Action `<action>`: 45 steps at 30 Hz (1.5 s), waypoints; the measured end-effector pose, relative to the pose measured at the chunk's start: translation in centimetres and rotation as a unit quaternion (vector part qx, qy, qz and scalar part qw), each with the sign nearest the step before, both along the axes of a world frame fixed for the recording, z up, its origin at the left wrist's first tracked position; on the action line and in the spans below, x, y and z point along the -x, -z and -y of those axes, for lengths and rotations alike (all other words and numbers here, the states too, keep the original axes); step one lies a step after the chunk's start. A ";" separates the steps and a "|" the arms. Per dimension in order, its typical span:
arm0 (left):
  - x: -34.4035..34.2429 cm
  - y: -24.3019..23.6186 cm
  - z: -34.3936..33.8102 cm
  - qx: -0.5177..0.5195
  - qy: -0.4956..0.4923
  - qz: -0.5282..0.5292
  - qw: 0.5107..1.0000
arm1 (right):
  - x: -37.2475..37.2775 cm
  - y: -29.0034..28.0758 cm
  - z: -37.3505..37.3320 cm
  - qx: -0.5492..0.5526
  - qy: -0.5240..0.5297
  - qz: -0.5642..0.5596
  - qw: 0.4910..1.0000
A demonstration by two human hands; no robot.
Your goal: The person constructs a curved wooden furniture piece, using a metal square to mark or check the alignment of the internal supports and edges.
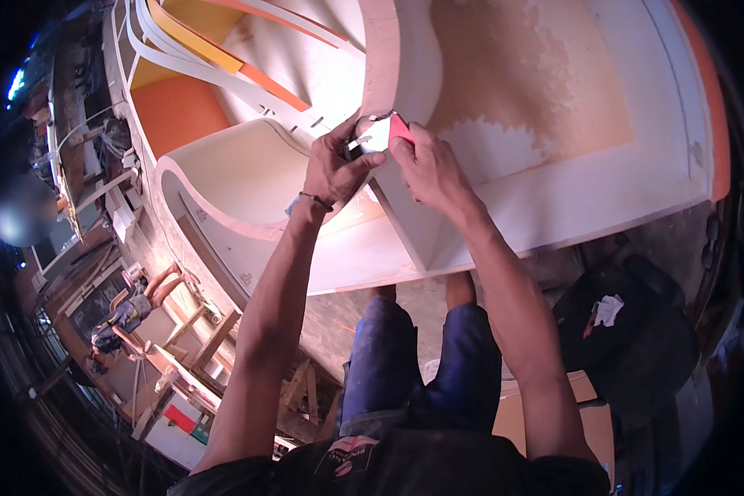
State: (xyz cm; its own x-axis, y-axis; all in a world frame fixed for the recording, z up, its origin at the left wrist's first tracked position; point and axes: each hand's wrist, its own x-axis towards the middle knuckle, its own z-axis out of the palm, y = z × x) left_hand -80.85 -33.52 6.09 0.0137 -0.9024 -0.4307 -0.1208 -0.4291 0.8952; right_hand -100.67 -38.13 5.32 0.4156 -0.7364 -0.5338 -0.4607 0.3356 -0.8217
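Right hand [431,168] grips a red flat tool [400,130] near a pale curved edge [382,66], with the left hand [336,169] curled just beside it, its hold unclear.

White panel [579,198], curved walls [380,58], brown patch [504,74]

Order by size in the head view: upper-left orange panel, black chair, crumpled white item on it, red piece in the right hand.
Black chair
Orange panel
Crumpled white item and red piece: too alike to rank; right hand partly covers the latter
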 end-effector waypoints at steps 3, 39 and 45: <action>-1.0 0.5 -0.1 -0.021 0.029 0.041 0.999 | -0.3 0.1 -0.5 -0.033 -0.007 0.010 0.999; 1.3 1.3 1.4 0.019 -0.064 0.103 0.992 | 2.0 1.2 3.4 0.008 -0.022 0.024 0.999; 1.8 -0.2 2.0 -0.001 -0.031 0.160 0.987 | 1.4 0.4 5.2 0.028 -0.073 0.001 0.997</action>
